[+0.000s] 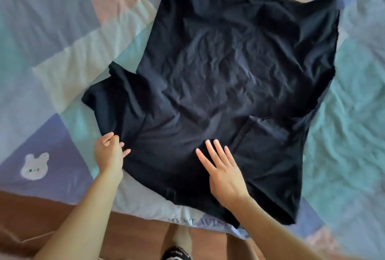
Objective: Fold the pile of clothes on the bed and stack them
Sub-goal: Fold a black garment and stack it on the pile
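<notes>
A black T-shirt (233,67) lies spread out on the bed, its collar end toward me and its hem at the far side. One short sleeve (112,92) sticks out to the left; the right sleeve is folded in over the body. My left hand (109,153) pinches the fabric at the left shoulder, just below that sleeve. My right hand (223,170) lies flat on the shirt near the collar, fingers straight and spread, pressing the cloth down.
The bed is covered by a patchwork quilt (62,55) in blue, teal, pink and white, with a white bunny print (34,167) at the near left. The bed's near edge and a brown floor (25,213) lie below my arms.
</notes>
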